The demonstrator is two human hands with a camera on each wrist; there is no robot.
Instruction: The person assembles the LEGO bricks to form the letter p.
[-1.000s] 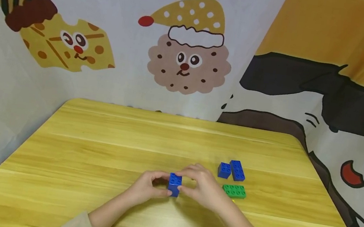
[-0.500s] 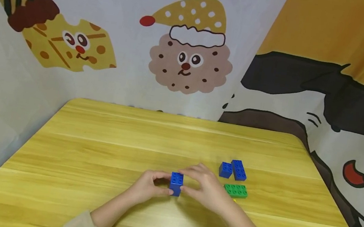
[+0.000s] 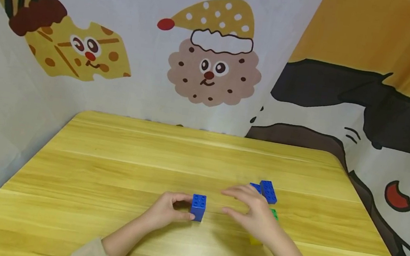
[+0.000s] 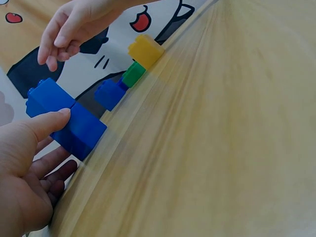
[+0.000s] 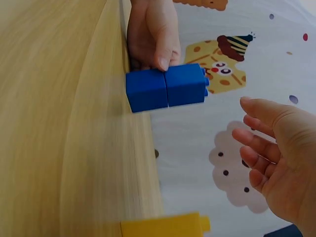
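Note:
Two blue toy building bricks (image 3: 198, 208), one stacked upright on the other, stand on the table in front of the person. My left hand (image 3: 166, 212) holds this stack from its left side, thumb at the front; the left wrist view shows the thumb near the seam of the stacked bricks (image 4: 71, 116). To the right, my right hand (image 3: 254, 212) hovers above the table, apart from the stack, its fingers loosely bent around nothing. The right wrist view also shows that right hand (image 5: 286, 153) holding nothing.
A longer blue brick (image 3: 268, 191) lies at the right, beside a smaller blue brick (image 3: 255, 187) partly hidden by the right hand. A green brick (image 3: 275, 214) and a yellow brick (image 3: 255, 241) are mostly covered by that hand. A printed cloth (image 3: 115, 99) hangs behind the wooden table (image 3: 129, 144).
My right hand has let go of the blue stack and moved right, over the loose bricks. The left hand still holds the stack in the same place.

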